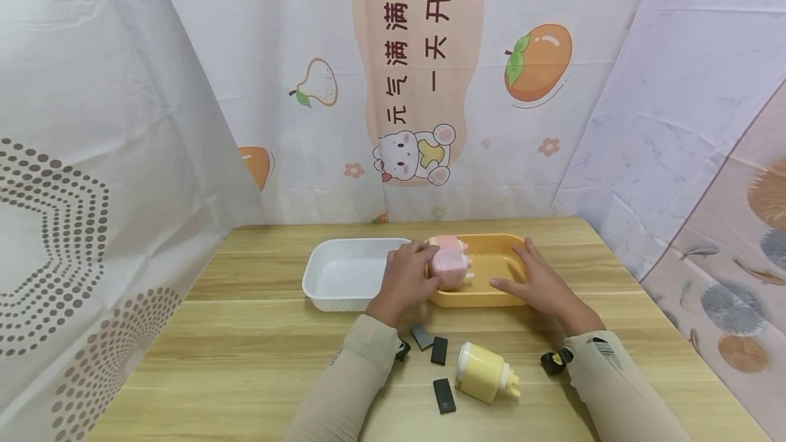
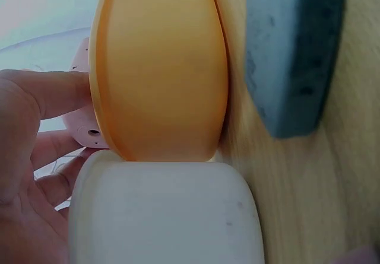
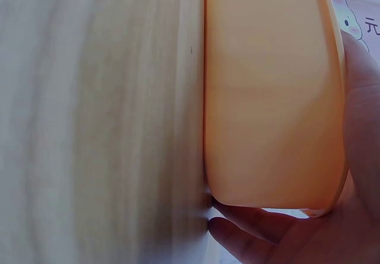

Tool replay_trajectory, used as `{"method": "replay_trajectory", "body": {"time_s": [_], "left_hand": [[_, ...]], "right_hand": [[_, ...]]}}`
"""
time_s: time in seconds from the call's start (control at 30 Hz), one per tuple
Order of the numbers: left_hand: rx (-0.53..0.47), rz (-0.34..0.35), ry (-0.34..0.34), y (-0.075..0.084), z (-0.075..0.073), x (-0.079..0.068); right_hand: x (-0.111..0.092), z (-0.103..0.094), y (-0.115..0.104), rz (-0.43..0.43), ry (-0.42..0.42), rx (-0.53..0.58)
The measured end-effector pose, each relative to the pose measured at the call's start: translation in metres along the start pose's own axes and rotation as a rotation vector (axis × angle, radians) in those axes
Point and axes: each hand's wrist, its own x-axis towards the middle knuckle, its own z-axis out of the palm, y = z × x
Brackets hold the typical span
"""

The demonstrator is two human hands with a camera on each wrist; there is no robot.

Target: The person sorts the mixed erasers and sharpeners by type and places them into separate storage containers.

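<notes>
In the head view, my left hand (image 1: 405,277) holds a pink box-shaped thing (image 1: 449,264) with small prongs at the left end of the orange tray (image 1: 485,300). Its thumb crosses the tray's rim in the left wrist view, with the other fingers behind, beside the pink thing. My right hand (image 1: 543,284) grips the tray's right end, thumb over the front rim. In the right wrist view some of its fingers (image 3: 243,240) curl round the tray's end wall, close to the table. The tray sits flat, its left end against the white tray (image 1: 344,305).
A yellow box-shaped thing (image 1: 482,372) with a white end and yellow prongs lies tilted on the table. Near it are two black blocks (image 1: 444,395) and a grey block (image 1: 421,336). A printed curtain (image 1: 295,155) hangs behind the table.
</notes>
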Motion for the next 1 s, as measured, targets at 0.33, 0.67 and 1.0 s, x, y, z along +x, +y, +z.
{"method": "replay_trajectory", "body": {"time_s": [0.33,0.67,1.0], "left_hand": [[-0.011,-0.016,-0.01,-0.004,0.0056,-0.0002],[-0.003,-0.059,-0.031,-0.0038,0.0069,0.0013],[0.005,-0.086,-0.055,-0.0035,0.0091,0.0009]], "right_hand": [[-0.0001,0.0004,0.0003,0.004,-0.003,-0.011],[-0.0002,0.0,0.0,0.002,-0.005,-0.017],[0.0001,0.0007,0.001,0.004,-0.001,-0.024]]}}
